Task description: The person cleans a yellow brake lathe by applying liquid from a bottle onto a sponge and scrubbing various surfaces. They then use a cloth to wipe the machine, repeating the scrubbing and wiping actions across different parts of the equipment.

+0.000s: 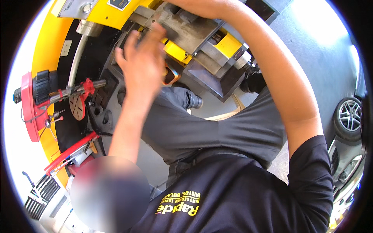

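A yellow and grey workshop machine stands in front of me, with a flat, worn metal carriage (190,37) on top. My left hand (143,66) hovers over the carriage's left side, fingers spread and slightly smeared by motion. Nothing shows in its grasp, and whether a fingertip touches the metal is unclear. From the right my arm bends over the machine, and my right hand (194,4) reaches its far side. The upper picture edge cuts off that hand's fingers. A round silver knob (243,61) sticks out at the machine's right, and a dark tray (217,79) sits below the carriage.
To the left stands a red drill press (33,105) with a round table (77,107). A pale wooden piece (235,106) lies between my legs, near a dark shoe (194,100). At the far right are a car wheel (348,115) and a silver car (347,167).
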`<act>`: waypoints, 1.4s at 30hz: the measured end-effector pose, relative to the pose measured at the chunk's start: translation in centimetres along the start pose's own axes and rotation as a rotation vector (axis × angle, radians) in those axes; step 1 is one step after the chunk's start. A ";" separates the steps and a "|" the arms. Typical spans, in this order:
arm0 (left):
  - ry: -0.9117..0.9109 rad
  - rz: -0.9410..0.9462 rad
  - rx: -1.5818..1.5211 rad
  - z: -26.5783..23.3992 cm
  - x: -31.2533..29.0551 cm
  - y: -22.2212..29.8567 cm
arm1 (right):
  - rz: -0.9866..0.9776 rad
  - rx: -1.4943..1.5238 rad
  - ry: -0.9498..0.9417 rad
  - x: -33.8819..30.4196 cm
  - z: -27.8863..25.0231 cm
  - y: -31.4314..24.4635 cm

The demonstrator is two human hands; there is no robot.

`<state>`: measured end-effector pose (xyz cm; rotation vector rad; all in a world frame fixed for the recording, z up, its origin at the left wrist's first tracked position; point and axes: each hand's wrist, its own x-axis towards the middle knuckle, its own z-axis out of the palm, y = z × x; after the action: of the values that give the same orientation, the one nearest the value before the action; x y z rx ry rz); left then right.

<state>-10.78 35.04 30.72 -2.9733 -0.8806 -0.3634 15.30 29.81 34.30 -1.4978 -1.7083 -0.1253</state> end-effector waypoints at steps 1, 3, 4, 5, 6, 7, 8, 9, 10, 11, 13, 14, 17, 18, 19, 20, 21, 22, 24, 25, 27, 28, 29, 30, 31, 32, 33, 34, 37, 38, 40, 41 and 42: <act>0.020 -0.066 0.021 0.3 0.8 -1.8 | -0.043 0.011 0.040 0.0 0.6 0.0; 0.026 0.037 0.017 0.2 1.0 -0.8 | -0.022 -0.012 -0.006 0.1 -0.1 0.3; 0.011 0.128 -0.014 -0.3 0.0 1.6 | 0.031 -0.030 -0.047 -0.1 -1.1 0.1; -0.022 0.202 -0.030 -0.6 -1.0 2.9 | 0.084 -0.020 -0.090 -0.4 -1.4 -0.2; -0.010 0.122 -0.021 -0.4 -0.6 1.4 | 0.063 -0.009 -0.085 -0.2 -0.5 -0.3; 0.024 0.059 -0.071 0.5 0.5 -1.7 | 0.016 0.011 -0.037 -0.1 0.5 -0.4; 0.052 0.056 -0.044 0.7 1.6 -1.8 | -0.015 0.000 0.007 0.0 0.4 -0.1; 0.080 0.052 -0.017 0.7 2.2 -1.8 | -0.046 -0.012 0.051 0.0 0.4 0.0; 0.030 0.129 -0.034 0.6 0.6 -0.3 | -0.018 0.047 -0.006 -0.3 0.5 0.1; -0.017 0.205 -0.049 -0.2 -1.3 2.0 | 0.011 0.039 -0.035 -0.4 0.2 -0.2; -0.021 0.178 -0.067 -0.6 -0.5 1.2 | 0.067 0.025 -0.092 -0.5 -0.3 -0.6; 0.017 0.097 -0.068 0.4 2.0 -1.6 | 0.024 0.020 -0.036 -0.2 -0.4 -0.1; 0.059 0.088 -0.079 1.2 0.8 -1.5 | -0.007 0.029 0.012 -0.2 0.2 -0.1; 0.020 0.107 -0.102 0.8 0.1 0.4 | 0.003 0.021 -0.003 -0.4 -0.1 0.1; -0.019 0.123 -0.120 0.4 -0.3 1.5 | 0.011 0.019 -0.018 -0.5 -0.2 0.1; -0.006 0.112 -0.156 0.7 0.3 0.6 | 0.005 0.013 0.005 -0.3 -0.5 0.2; 0.016 0.053 -0.151 1.2 1.2 -1.2 | 0.002 0.027 0.019 -0.3 -0.2 -0.1; 0.027 0.034 -0.113 1.5 1.4 -2.5 | 0.000 0.041 0.033 -0.3 0.2 -0.4; 0.050 0.038 -0.100 1.5 0.9 -1.7 | 0.030 0.038 -0.032 -0.3 0.4 -0.6; 0.027 0.087 -0.134 1.5 -0.6 -0.3 | 0.040 0.033 -0.062 -0.1 0.2 -0.5; -0.029 0.130 -0.113 0.4 -1.0 0.7 | 0.051 0.002 -0.045 0.0 -0.5 -0.6; 0.015 0.089 -0.114 0.8 0.8 -0.7 | 0.054 -0.013 -0.037 0.0 -1.0 -0.6; 0.045 0.025 -0.100 1.4 2.1 -2.6 | 0.052 0.002 -0.037 -0.1 -0.6 -0.9; 0.105 0.067 -0.041 1.6 3.1 -2.8 | 0.044 -0.032 -0.062 0.0 -0.8 -0.4; 0.083 0.096 -0.096 2.1 2.5 -1.7 | 0.038 -0.032 -0.059 -0.1 -0.9 -0.4; 0.105 0.146 -0.115 2.1 1.8 0.5 | 0.035 -0.035 -0.057 -0.3 -1.1 -0.2; 0.118 0.164 -0.106 1.8 0.2 1.6 | 0.013 -0.001 -0.059 -0.2 -0.3 -0.3; 0.070 0.174 -0.061 1.3 -0.2 1.1 | -0.012 0.002 -0.083 -0.1 0.4 -0.4; 0.082 0.033 -0.116 0.4 4.4 -2.3 | 0.036 -0.036 -0.127 0.4 -1.0 -1.5; 0.055 0.008 -0.150 0.5 4.9 -2.3 | 0.091 -0.045 -0.164 0.6 -1.1 -1.4; 0.071 0.115 -0.116 0.8 2.9 -1.0 | 0.086 -0.038 -0.153 0.7 -0.6 -1.2; 0.080 0.173 -0.100 0.9 2.2 -0.6 | 0.087 -0.039 -0.146 0.5 -0.2 -1.1; 0.087 0.184 -0.090 0.8 2.2 -0.7 | 0.056 -0.034 -0.114 0.5 0.2 -0.9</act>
<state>-9.22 36.90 30.40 -3.0597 -0.5917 -0.5338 14.43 30.05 34.88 -1.6032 -1.7600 -0.0403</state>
